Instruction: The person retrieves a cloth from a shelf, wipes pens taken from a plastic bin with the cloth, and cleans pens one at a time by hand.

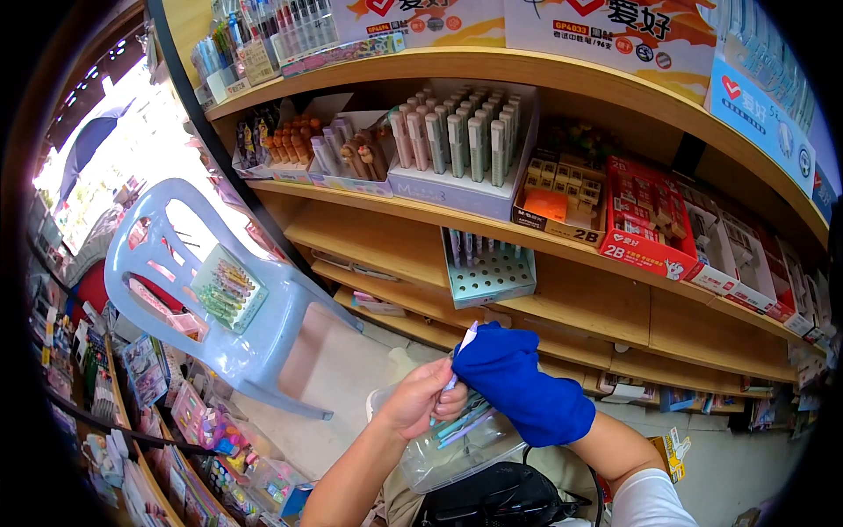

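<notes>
Blue chair: at far left, with a pen display box on its seat; a knock to the chair could tip the box. Pale floor shows between the chair's front legs and the bin, giving the left elbow some room.
Left hand: fingers closed around a pale purple pen, gripping it below its upper end; a loose pinch could let it drop.
Clear bin: in front of the person, under the left hand, with loose pens inside; if it tilts, they could slide over its rim.
Holder box: on a lower shelf beyond the hands, pens in its back row, open holes in front; its front reaches the board's edge, so a bump could dislodge it.
Blue cloth: bunched around the pen's upper part; a loose fold could snag it.
Right hand: hidden inside the cloth, its grip impossible to tell; the right forearm emerges below, with floor beyond it and shelf edges ahead limiting forward reach.
</notes>
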Tool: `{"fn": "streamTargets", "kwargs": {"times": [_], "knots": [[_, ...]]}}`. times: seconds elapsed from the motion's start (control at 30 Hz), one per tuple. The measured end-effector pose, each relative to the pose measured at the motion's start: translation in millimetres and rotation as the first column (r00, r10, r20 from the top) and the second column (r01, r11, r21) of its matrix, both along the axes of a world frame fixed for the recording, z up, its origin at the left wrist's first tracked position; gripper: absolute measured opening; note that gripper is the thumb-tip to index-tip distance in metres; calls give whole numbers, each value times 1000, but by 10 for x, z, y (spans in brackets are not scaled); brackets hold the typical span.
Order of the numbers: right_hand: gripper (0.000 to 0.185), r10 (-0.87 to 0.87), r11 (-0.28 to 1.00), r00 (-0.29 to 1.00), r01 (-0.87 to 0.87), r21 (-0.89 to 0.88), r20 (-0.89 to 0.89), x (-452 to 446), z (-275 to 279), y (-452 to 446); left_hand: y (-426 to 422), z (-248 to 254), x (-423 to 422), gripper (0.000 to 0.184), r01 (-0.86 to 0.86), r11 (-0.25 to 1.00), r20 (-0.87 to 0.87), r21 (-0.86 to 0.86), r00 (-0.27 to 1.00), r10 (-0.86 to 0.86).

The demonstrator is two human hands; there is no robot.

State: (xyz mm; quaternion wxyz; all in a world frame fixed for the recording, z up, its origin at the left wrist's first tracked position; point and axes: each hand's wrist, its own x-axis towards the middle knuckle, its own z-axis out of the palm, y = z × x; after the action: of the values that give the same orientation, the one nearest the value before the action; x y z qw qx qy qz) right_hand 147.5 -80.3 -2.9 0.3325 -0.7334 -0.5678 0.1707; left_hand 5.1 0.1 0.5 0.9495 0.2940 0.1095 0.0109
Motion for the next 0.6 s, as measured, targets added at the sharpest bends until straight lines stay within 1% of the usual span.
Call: {"fn": "streamTargets", "kwargs": {"times": [0.1,0.13,0.2,0.27,0.37,0.47,0.57,0.6], "knots": [[11,-5,998,999,3,64,33,12,-162,36,8,-13,7,25,-16,1000,6,-16,1000,16],[10,-17,997,1000,16,79,14,16,-207,51,11,-14,9,25,-12,1000,11,-14,1000,12],[8,2,995,1000,-1,105,-5,27,-217,40,14,-14,15,25,-4,1000,22,-10,1000,5],[5,64,990,998,-63,127,-7,38,-137,-5,14,18,17,25,-4,1000,19,-27,1000,4],[3,94,975,987,-117,187,130,67,-176,-17,2,59,12,27,-6,999,26,-40,1000,7],[5,100,962,995,-97,254,1,49,-123,-56,-10,93,9,30,-11,999,20,-42,1000,11],[5,134,956,989,-114,270,-57,52,-150,-58,-9,89,-2,29,-1,999,32,-46,999,3],[5,134,946,990,-118,301,-34,50,-165,-60,-9,83,-8,29,5,999,40,-49,999,-3]]}}
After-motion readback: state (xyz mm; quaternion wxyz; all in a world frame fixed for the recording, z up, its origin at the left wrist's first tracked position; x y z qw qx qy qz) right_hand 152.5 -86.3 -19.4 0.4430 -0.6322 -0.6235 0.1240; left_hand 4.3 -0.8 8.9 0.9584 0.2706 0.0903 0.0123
